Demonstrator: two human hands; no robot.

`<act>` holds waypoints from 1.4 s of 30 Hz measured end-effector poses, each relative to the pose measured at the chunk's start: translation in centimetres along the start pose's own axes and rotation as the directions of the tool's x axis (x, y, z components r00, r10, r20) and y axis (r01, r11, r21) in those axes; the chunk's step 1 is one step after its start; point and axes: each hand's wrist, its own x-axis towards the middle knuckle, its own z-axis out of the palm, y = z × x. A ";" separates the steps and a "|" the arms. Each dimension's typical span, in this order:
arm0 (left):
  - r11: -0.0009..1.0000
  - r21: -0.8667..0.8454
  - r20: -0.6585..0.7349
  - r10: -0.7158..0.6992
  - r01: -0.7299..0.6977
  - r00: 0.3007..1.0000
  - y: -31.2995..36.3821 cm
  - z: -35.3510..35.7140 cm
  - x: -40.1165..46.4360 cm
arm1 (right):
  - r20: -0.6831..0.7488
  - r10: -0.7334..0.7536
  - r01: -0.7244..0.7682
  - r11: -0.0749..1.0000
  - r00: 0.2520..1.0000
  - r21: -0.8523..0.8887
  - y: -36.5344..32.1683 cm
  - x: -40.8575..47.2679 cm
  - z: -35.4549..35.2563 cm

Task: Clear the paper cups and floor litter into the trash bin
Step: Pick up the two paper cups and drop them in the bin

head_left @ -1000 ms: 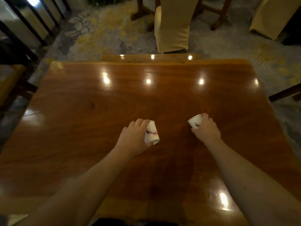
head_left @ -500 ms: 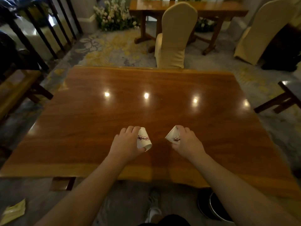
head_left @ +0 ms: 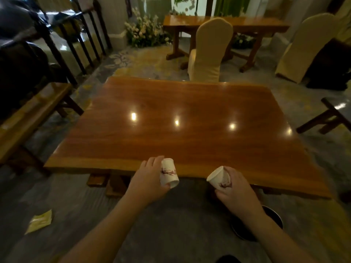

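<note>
Now that both small white paper cups with a red floral print have been lifted off the table, each is carried in the air at the near edge of the polished brown wooden table (head_left: pixel 190 126). The left paper cup (head_left: pixel 168 175) is held with its base up and its mouth down, and the left hand (head_left: pixel 148 182) is closed around its side. The right paper cup (head_left: pixel 220 178) is tilted, its mouth turned to the left, and the right hand (head_left: pixel 236 188) is wrapped around its lower part. One second ago both cups were held further in, over the middle of the table; since then they have been drawn back toward the person, and more of the floor is now seen.

Below the right forearm a dark round trash bin (head_left: pixel 274 218) is partly shown on the grey floor (head_left: pixel 171 215), near the right cup. It is judged that the cups are ready to be dropped there, the right one first. A crumpled yellow wrapper (head_left: pixel 39 221) lies on the floor at the left, well apart from the bin, and it is not yet collected. No other litter can be made out on the floor.
</note>
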 end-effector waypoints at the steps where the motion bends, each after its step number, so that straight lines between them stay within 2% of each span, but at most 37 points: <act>1: 1.000 -0.007 0.001 -0.010 0.010 1.000 0.7 0.3 -0.4 | 0.002 -0.003 0.003 1.000 1.000 0.023 0.8 -0.7 -0.2; 7: 0.999 -0.037 0.064 -0.004 0.006 0.998 8.7 5.9 -1.0 | 0.034 0.037 -0.039 0.996 0.999 0.084 8.5 -4.3 -3.3; 13: 0.997 -0.071 0.168 -0.009 0.021 0.986 21.3 14.6 -0.6 | 0.018 0.132 -0.133 0.986 0.991 0.097 21.0 -6.8 -8.9; 18: 0.994 -0.093 0.287 -0.023 0.052 0.958 30.9 23.2 0.9 | 0.081 0.213 -0.222 0.967 0.974 0.123 32.4 -8.5 -11.9; 22: 0.992 -0.105 0.372 -0.023 0.066 0.928 35.1 29.7 2.5 | 0.160 0.303 -0.324 0.938 0.940 0.125 39.5 -8.7 -12.0; 27: 0.995 -0.073 0.446 -0.023 0.063 0.895 35.7 38.6 5.8 | 0.211 0.371 -0.398 0.912 0.904 0.103 46.4 -6.4 -8.2; 33: 0.997 -0.058 0.504 -0.014 0.050 0.864 32.0 51.2 10.7 | 0.233 0.403 -0.430 0.900 0.885 0.076 54.0 -1.6 0.9; 38: 0.996 -0.087 0.499 0.013 0.035 0.866 28.4 61.2 13.4 | 0.263 0.432 -0.466 0.881 0.863 0.084 59.7 2.2 8.4; 42: 0.998 -0.058 0.509 -0.003 0.038 0.861 27.1 65.8 15.3 | 0.272 0.465 -0.494 0.869 0.842 0.043 62.4 4.6 12.4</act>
